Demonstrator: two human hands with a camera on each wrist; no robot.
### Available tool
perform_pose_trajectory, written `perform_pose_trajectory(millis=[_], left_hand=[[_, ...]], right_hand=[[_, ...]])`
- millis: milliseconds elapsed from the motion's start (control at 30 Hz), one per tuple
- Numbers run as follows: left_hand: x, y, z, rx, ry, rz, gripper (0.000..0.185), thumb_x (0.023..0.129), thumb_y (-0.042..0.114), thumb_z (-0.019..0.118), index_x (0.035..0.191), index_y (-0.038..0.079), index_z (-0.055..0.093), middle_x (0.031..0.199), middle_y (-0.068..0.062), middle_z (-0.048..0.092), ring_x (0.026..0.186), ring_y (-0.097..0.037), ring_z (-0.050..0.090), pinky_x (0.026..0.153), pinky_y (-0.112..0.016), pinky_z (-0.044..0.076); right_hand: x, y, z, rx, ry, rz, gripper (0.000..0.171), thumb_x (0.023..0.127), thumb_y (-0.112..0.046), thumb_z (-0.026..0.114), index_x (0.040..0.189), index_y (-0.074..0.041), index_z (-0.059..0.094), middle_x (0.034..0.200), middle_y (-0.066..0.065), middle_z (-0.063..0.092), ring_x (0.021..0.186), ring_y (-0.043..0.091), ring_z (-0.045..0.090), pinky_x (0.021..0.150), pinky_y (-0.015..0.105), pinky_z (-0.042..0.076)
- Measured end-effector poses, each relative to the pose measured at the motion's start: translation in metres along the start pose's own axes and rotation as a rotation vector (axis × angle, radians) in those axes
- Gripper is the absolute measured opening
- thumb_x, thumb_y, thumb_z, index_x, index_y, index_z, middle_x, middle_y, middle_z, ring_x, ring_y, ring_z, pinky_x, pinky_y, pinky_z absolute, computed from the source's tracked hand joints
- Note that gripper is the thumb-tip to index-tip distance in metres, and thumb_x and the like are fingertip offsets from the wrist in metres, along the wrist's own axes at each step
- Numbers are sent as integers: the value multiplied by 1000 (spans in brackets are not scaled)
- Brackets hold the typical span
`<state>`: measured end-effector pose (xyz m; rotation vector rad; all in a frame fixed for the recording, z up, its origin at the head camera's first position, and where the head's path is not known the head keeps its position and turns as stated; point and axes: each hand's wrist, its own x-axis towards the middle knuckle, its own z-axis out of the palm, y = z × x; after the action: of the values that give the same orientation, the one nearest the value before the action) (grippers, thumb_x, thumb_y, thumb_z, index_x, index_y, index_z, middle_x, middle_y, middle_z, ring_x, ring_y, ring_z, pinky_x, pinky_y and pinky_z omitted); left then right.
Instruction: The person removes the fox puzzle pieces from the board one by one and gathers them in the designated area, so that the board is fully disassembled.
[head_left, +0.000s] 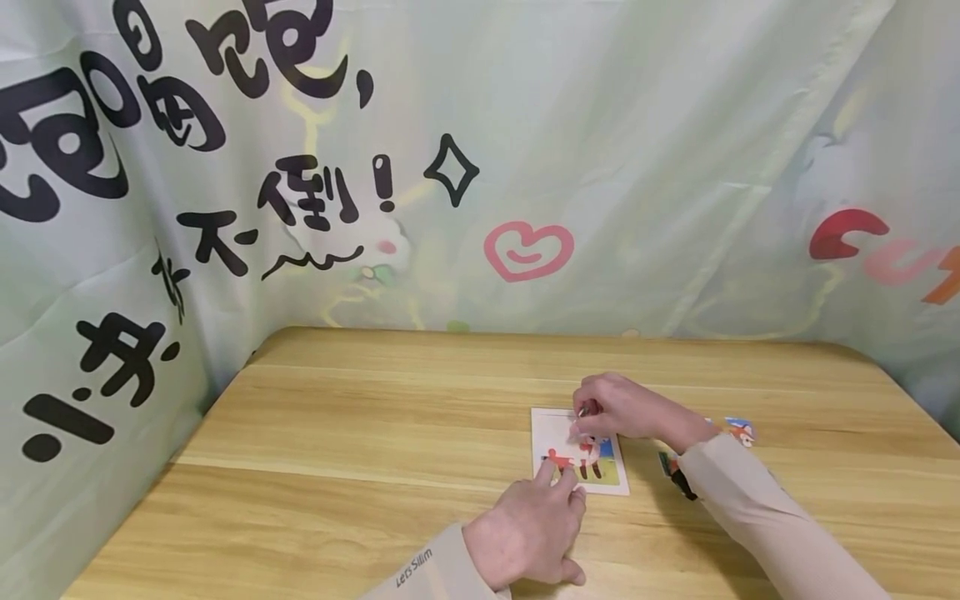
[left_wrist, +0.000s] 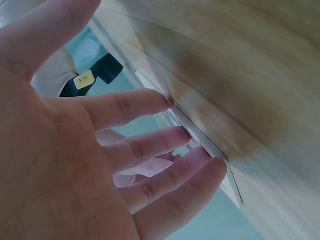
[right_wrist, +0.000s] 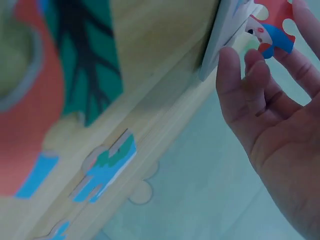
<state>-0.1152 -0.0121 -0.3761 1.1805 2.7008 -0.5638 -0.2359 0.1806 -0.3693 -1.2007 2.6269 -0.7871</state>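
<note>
A small white puzzle board (head_left: 550, 427) with a partly built red, blue and green picture lies on the wooden table (head_left: 360, 433). My left hand (head_left: 558, 479) rests with straight, spread fingers (left_wrist: 150, 102) on the board's near left edge (left_wrist: 210, 147). My right hand (head_left: 588, 412) is over the board's far side and pinches a red and blue puzzle piece (right_wrist: 270, 25) at the board's edge (right_wrist: 220, 40). In the head view that piece (head_left: 582, 433) shows just under the fingers.
Loose puzzle pieces lie right of the board: one (head_left: 740, 432) past my right sleeve, another (head_left: 670, 463) partly under it. A blue-green piece (right_wrist: 107, 167) lies on the wood in the right wrist view. A printed curtain (head_left: 480, 167) closes off the table's back and sides.
</note>
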Motion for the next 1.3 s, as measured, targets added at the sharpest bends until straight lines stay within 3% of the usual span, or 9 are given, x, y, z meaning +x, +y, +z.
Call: perform_pose_trajectory(millis=[300, 533, 767, 933, 1300], left_hand=[[1, 1, -1, -21, -15, -1, 84, 85, 78, 56, 150, 25, 52, 150, 6, 42, 134, -17, 37, 85, -19, 52], [0, 0, 0, -33, -17, -2, 84, 85, 78, 57, 150, 24, 52, 150, 6, 42, 134, -17, 37, 85, -19, 52], [0, 0, 0, -23, -7, -9, 85, 84, 78, 58, 149, 25, 52, 149, 6, 43, 132, -16, 38, 80, -18, 53], [0, 0, 0, -13, -7, -6, 85, 84, 79, 56, 150, 25, 51, 149, 6, 43, 130, -16, 39, 79, -18, 53], [0, 1, -1, 4, 0, -11, 86, 84, 79, 56, 150, 24, 51, 150, 5, 43, 131, -17, 38, 79, -18, 53]], right_hand=[[2, 3, 0, 50, -8, -2, 28, 94, 1, 67, 70, -12, 60, 68, -8, 47, 58, 3, 39, 54, 22, 36], [-5, 3, -11, 162, -59, 51, 10, 95, 2, 64, 92, 0, 74, 80, -2, 63, 55, 11, 56, 53, 26, 52], [-14, 5, -21, 236, -105, 69, 20, 95, 12, 54, 105, 9, 70, 86, 5, 65, 60, 15, 60, 56, 32, 56], [-22, 9, -26, 289, -83, 85, 14, 93, 12, 54, 98, 4, 64, 81, 5, 62, 62, 15, 55, 54, 33, 53], [-39, 18, -37, 201, -53, 69, 16, 92, 8, 64, 90, -6, 72, 85, -5, 67, 73, 14, 61, 66, 30, 54]])
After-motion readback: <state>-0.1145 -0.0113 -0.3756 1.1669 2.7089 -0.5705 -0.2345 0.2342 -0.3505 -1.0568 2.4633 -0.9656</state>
